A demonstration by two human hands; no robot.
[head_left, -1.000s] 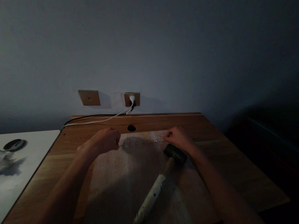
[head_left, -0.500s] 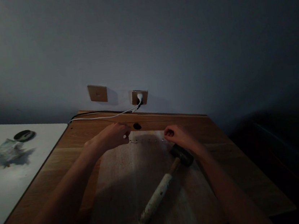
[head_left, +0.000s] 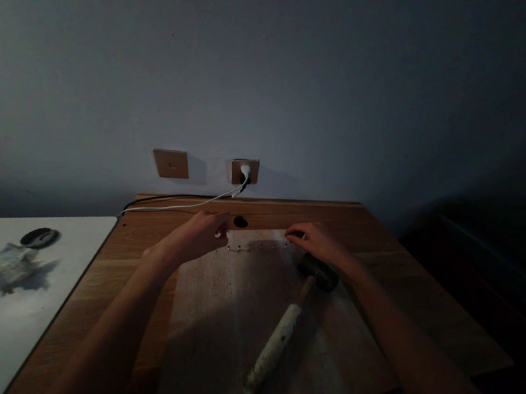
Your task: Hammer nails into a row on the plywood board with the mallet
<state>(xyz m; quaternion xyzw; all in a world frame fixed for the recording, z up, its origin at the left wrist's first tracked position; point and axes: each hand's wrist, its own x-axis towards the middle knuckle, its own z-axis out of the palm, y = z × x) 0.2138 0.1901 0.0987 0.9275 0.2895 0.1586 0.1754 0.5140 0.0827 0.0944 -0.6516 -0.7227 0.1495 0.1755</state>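
Note:
A pale wooden board (head_left: 222, 330) lies on a brown wooden desk (head_left: 114, 273). Near the board's far edge runs a row of small nails (head_left: 250, 247). My left hand (head_left: 198, 234) is at the row's left end, fingers curled in a pinch on something small and pale that I cannot make out. My right hand (head_left: 314, 242) is at the row's right end, fingers also pinched; what they hold is hidden. A mallet (head_left: 288, 325) with a black head and a worn white handle lies on the board just below my right hand.
A white table (head_left: 13, 311) with a dark round object (head_left: 39, 237) and a crumpled clear bag (head_left: 6, 267) stands at left. On the wall, a switch plate (head_left: 170, 163) and a socket with a white plug (head_left: 244, 171); its cables trail along the desk's back edge. Dark furniture at right.
Both hands have moved slightly away from me toward the board's far edge, and the left hand has shifted right. The camera view has shifted a little. The mallet has stayed put.

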